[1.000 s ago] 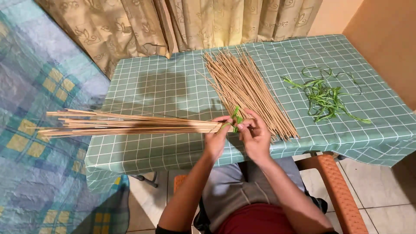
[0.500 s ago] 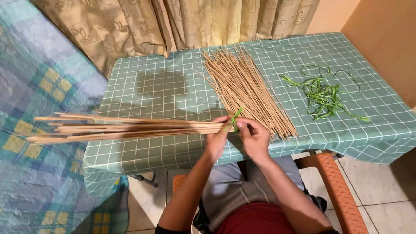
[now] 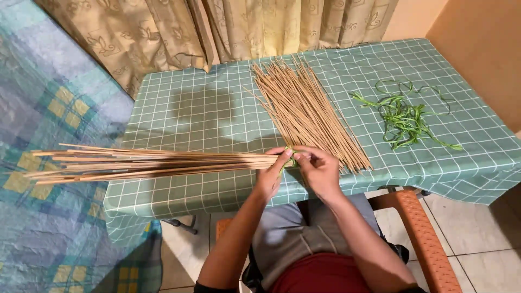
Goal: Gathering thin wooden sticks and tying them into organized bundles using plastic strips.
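A bundle of thin pale wooden sticks (image 3: 152, 163) is gripped at its near end by the left hand (image 3: 270, 176), fingers closed around it, and is held level, fanning out leftward past the edge of the table with the green checked cloth (image 3: 195, 114). A narrow green leaf strip (image 3: 292, 159) at the gripped end is pinched by the right hand (image 3: 320, 171). A flat heap of loose sticks (image 3: 306, 111) lies just beside the hands, and a tangle of green strips (image 3: 404, 116) lies well apart on the right.
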